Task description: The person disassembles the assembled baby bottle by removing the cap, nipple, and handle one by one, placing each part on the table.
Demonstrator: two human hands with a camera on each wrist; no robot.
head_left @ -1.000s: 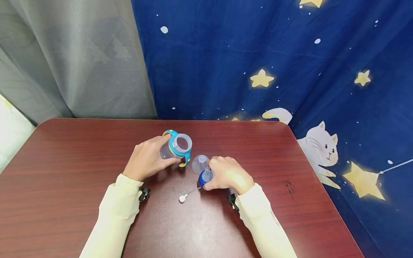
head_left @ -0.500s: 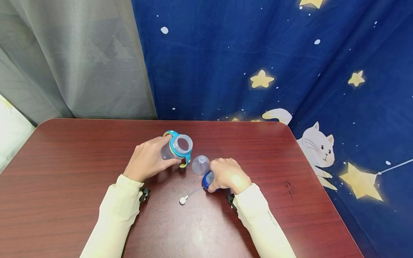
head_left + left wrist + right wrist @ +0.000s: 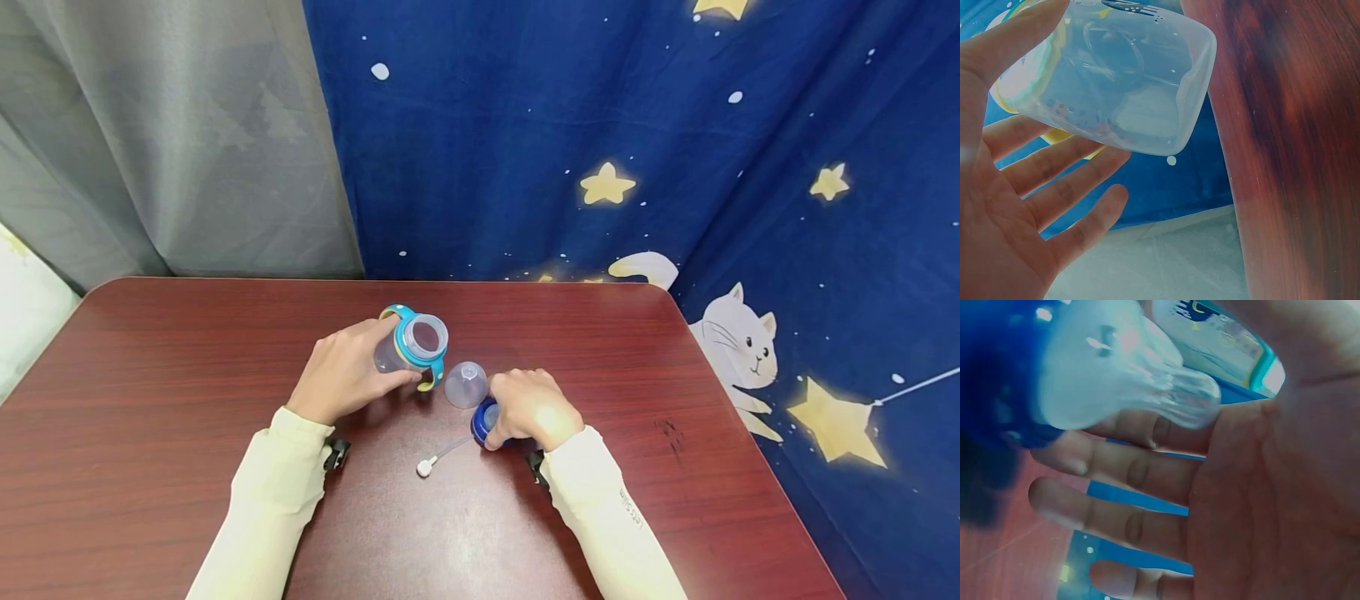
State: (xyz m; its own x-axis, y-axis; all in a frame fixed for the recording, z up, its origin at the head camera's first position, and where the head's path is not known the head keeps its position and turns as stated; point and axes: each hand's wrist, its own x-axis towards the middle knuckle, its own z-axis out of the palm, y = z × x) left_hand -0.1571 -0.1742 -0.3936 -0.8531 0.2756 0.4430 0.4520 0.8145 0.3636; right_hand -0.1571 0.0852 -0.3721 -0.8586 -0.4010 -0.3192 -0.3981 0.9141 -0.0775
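My left hand point(image 3: 341, 371) holds a clear baby bottle point(image 3: 390, 357) between thumb and fingers. The bottle has blue-and-yellow handles point(image 3: 437, 372) and tilts with its uncapped mouth facing right and towards me. In the left wrist view its transparent body point(image 3: 1129, 87) spans the top. My right hand point(image 3: 534, 407) grips the blue screw ring point(image 3: 482, 427) of a nipple top, partly hidden under the fingers. Its clear silicone nipple point(image 3: 1175, 394) points towards the palm in the right wrist view. A thin straw with a white weighted end point(image 3: 424, 468) extends left from the ring.
A clear dome cover point(image 3: 466, 385) stands on the reddish-brown table point(image 3: 187, 400) between the two hands, close to the right fingers. Grey and blue star-patterned curtains point(image 3: 480, 142) hang behind the table's far edge.
The right hand has shifted slightly towards me and turned the nipple top, so the nipple is now mostly hidden in the head view. The left hand and bottle have hardly moved.
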